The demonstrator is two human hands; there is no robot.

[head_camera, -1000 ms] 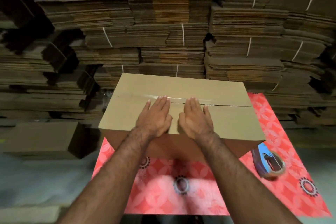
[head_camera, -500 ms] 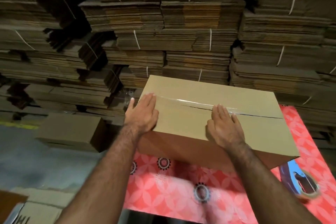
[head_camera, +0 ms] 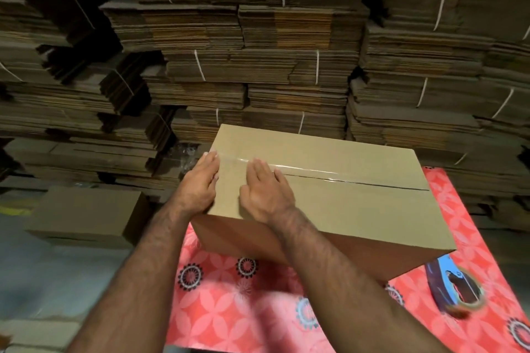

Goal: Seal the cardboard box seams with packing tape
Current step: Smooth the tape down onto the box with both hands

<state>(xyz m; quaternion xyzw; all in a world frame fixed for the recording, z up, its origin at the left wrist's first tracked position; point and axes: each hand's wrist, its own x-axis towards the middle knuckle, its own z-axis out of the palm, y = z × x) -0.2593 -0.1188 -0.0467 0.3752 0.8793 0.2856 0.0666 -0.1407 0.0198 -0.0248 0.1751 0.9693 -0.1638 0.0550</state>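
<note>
A closed brown cardboard box (head_camera: 344, 203) sits on a table with a red patterned cloth (head_camera: 246, 301). A strip of clear tape (head_camera: 304, 169) runs along the left part of its top seam; the seam's right part shows as a dark open slit. My left hand (head_camera: 199, 185) lies flat over the box's left top edge. My right hand (head_camera: 265, 190) presses flat on the top just beside it, fingertips at the tape. A blue tape dispenser (head_camera: 456, 284) with a roll lies on the cloth at the box's right front corner.
Bundled stacks of flattened cardboard (head_camera: 258, 51) fill the wall behind the table. A made-up box (head_camera: 86, 215) rests on the floor to the left. The table edge runs close to my body at the bottom.
My right hand slid left along the seam until it lay beside my left hand. Before that, the two hands had spread apart from the box's middle. The view shifted left.
</note>
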